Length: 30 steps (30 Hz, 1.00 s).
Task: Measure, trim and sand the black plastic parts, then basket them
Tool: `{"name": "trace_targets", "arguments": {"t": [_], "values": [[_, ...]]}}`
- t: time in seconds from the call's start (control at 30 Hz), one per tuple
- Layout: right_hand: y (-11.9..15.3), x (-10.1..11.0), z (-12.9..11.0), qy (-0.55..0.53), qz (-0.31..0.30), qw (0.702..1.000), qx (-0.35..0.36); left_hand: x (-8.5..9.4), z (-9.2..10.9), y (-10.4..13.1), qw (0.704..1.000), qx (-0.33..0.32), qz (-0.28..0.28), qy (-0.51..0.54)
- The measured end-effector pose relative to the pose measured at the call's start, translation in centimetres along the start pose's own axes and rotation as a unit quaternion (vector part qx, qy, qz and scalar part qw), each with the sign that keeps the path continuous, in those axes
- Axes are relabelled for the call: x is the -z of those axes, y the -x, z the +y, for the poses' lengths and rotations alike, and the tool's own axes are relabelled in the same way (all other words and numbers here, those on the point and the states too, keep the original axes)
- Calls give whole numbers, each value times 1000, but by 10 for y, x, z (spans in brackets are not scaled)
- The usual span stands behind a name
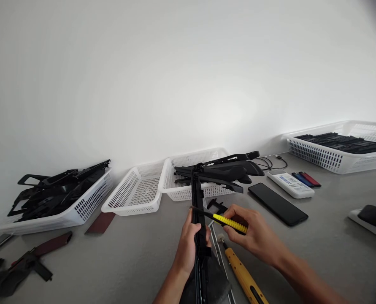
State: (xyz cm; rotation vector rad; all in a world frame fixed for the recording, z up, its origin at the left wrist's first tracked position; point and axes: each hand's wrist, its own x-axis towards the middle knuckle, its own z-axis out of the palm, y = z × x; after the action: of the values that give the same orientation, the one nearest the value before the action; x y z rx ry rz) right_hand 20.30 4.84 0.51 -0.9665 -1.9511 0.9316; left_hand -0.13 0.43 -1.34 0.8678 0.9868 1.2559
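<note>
My left hand point(188, 247) grips a long, narrow black plastic part point(197, 194), which stands almost upright in front of me. The thumb lies across its near face, and some fingertips show on its right side. Between the fingers of my right hand point(254, 230) is a yellow-and-black utility knife point(228, 222). Its dark, slim end points left and meets the plastic part just above my left thumb; the exact contact is too small to make out. Below my right hand lies a yellow-handled tool point(243, 272) with a pale round tip. A black caliper point(217, 206) is partly hidden behind the right hand.
A white basket point(171, 192) behind the part holds several black pieces point(225, 173). Other white baskets stand at the left point(89, 207), centre-left point(129, 209) and right point(342, 162). A phone point(278, 204), a white device point(290, 184) and a cable point(270, 162) lie on the grey table point(131, 253).
</note>
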Motion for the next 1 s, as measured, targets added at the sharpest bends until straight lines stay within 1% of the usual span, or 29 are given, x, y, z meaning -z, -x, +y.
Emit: {"name": "trace_targets", "arguments": {"t": [0.1, 0.17, 0.27, 0.33, 0.4, 0.5, 0.7, 0.87, 1.0], "values": [[1, -2, 0, 2, -20, 1000, 3, 2, -2, -1, 1000, -3, 11, 14], [1, -5, 3, 11, -13, 1000, 2, 3, -2, -2, 1000, -7, 18, 23], [0, -10, 7, 20, 8, 1000, -5, 3, -1, -3, 1000, -7, 5, 24], [-1, -13, 9, 27, 15, 999, -8, 3, -1, -4, 1000, 7, -6, 13], [0, -15, 9, 31, 13, 999, -14, 2, -2, -4, 1000, 24, -5, 2], [0, -19, 9, 43, 1, 999, -30, 2, -5, -4, 999, 31, 5, -16], [2, -23, 4, 84, -23, 994, -62, 0, -9, -1, 997, 12, 44, -68], [5, -25, -2, 88, -15, 995, -39, -4, -6, 0, 996, 7, 71, -56], [5, -26, -3, 107, -4, 994, -32, -6, -6, 0, 997, -8, 65, -28]]}}
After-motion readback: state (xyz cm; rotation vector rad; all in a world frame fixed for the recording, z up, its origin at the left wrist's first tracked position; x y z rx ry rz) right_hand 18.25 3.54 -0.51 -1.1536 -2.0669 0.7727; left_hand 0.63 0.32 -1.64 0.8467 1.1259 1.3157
